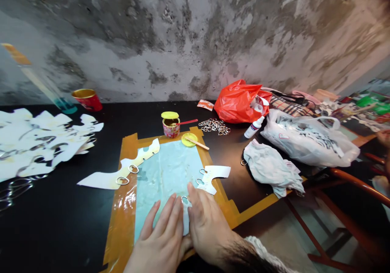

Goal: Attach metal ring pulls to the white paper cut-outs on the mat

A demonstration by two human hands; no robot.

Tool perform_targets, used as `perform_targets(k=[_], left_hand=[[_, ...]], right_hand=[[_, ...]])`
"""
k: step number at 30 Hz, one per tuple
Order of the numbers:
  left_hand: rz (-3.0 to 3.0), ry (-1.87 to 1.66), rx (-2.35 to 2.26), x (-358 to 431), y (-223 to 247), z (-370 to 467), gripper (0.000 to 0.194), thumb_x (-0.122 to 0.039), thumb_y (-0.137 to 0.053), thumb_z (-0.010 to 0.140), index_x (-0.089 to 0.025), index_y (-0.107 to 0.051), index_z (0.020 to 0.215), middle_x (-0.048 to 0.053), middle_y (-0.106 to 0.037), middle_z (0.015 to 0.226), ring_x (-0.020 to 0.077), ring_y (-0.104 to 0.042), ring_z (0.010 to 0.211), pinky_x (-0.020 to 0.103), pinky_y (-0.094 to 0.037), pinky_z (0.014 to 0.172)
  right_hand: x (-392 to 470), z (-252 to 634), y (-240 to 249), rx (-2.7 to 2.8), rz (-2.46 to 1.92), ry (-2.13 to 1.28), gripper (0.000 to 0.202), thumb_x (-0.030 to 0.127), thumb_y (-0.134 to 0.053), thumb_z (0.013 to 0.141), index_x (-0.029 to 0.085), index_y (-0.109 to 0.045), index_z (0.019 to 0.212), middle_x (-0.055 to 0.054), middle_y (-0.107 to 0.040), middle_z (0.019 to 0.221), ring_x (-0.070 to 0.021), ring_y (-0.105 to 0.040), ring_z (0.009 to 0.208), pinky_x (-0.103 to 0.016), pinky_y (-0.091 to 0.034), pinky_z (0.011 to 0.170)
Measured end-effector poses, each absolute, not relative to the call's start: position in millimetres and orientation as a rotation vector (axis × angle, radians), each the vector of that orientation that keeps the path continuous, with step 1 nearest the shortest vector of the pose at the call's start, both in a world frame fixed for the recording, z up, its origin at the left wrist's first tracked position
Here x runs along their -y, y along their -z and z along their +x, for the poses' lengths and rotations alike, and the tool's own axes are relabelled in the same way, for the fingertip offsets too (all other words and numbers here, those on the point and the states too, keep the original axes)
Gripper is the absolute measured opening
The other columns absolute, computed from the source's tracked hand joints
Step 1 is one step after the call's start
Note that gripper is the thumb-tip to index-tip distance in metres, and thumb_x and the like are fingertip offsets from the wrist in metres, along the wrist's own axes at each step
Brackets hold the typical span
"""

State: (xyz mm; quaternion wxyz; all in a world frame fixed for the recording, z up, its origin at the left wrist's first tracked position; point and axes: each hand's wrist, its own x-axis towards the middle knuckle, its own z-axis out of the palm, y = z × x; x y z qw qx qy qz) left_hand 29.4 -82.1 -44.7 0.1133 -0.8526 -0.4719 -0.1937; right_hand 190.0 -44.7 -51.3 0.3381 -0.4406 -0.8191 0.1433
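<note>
My left hand (163,232) lies with its fingers stretched out over the near part of a pale blue sheet (166,171), at the left edge of a small white cut-out piece (186,220). Against that piece's right side, my right hand (210,220) is closed, its fingers pressed together and partly hidden. A metal ring (184,198) shows at the top of the piece, between the hands. Just beyond my right hand is another white cut-out (213,175) with two rings. To the left, a longer white cut-out (122,171) with two rings lies across the sheet's taped edge.
Behind the sheet stand a small open tub (171,128) with a red stick and a yellow lid (189,140) with a wooden stick. Several metal rings (214,126), a red bag (239,102), a bottle (254,128) and a cloth (271,165) lie right; white cut-outs (36,143) pile left.
</note>
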Motion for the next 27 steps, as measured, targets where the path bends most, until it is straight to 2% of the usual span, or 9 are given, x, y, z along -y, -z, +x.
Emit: perform_targets(k=[4, 7, 10, 18, 23, 27], left_hand=[[-2.43, 0.636, 1.579, 77.2, 41.9, 23.9, 0.044, -0.054, -0.052, 0.091, -0.02, -0.07, 0.11, 0.012, -0.066, 0.126, 0.0313, -0.051, 0.127, 0.053, -0.023, 0.113], [-2.487, 0.629, 1.594, 75.4, 43.8, 16.0, 0.041, -0.053, -0.058, 0.088, -0.025, -0.065, 0.117, 0.007, -0.066, 0.123, 0.0302, -0.053, 0.122, 0.05, -0.031, 0.107], [-2.506, 0.673, 1.656, 76.0, 48.6, 13.0, 0.041, -0.047, -0.058, 0.088, -0.026, -0.059, 0.124, 0.006, -0.065, 0.124, 0.0294, -0.052, 0.123, 0.049, -0.034, 0.105], [-2.441, 0.637, 1.645, 79.1, 44.6, 15.4, 0.048, -0.043, -0.059, 0.087, -0.021, -0.054, 0.129, 0.008, -0.065, 0.125, 0.03, -0.049, 0.125, 0.049, -0.028, 0.108], [-2.446, 0.537, 1.549, 82.5, 39.7, 15.0, 0.043, -0.042, -0.06, 0.086, -0.028, -0.06, 0.127, 0.006, -0.063, 0.13, 0.0325, -0.047, 0.128, 0.051, -0.023, 0.11], [-2.444, 0.472, 1.481, 83.5, 40.4, 17.7, 0.043, -0.042, -0.059, 0.086, -0.028, -0.062, 0.126, 0.008, -0.061, 0.135, 0.035, -0.045, 0.129, 0.054, -0.02, 0.11]], right_hand=[[27.8, 201.6, 54.4, 1.656, -1.029, -0.857, 0.063, 0.02, -0.034, 0.099, 0.029, -0.006, 0.155, -0.011, -0.06, 0.113, -0.0205, -0.069, 0.099, -0.039, -0.058, 0.088], [24.5, 210.7, 58.3, 1.38, -0.981, -1.029, 0.055, 0.023, -0.036, 0.101, 0.03, -0.015, 0.152, -0.009, -0.058, 0.115, -0.0211, -0.066, 0.109, -0.043, -0.053, 0.097], [33.4, 213.8, 61.2, 1.474, -0.999, -1.091, 0.057, 0.02, -0.038, 0.101, 0.033, -0.015, 0.152, -0.009, -0.055, 0.122, -0.0207, -0.065, 0.11, -0.045, -0.051, 0.1], [52.3, 208.9, 60.9, 1.924, -1.006, -0.779, 0.071, 0.007, -0.037, 0.095, 0.028, -0.006, 0.155, -0.016, -0.049, 0.137, -0.0227, -0.061, 0.119, -0.046, -0.051, 0.102], [55.1, 208.9, 58.4, 2.048, -1.015, -0.585, 0.076, 0.004, -0.037, 0.091, 0.024, -0.003, 0.156, -0.017, -0.049, 0.141, -0.0251, -0.059, 0.122, -0.053, -0.049, 0.104], [58.5, 208.5, 59.4, 2.157, -1.002, -0.404, 0.077, 0.004, -0.04, 0.089, 0.018, -0.004, 0.156, -0.019, -0.049, 0.139, -0.0275, -0.052, 0.128, -0.057, -0.042, 0.109]])
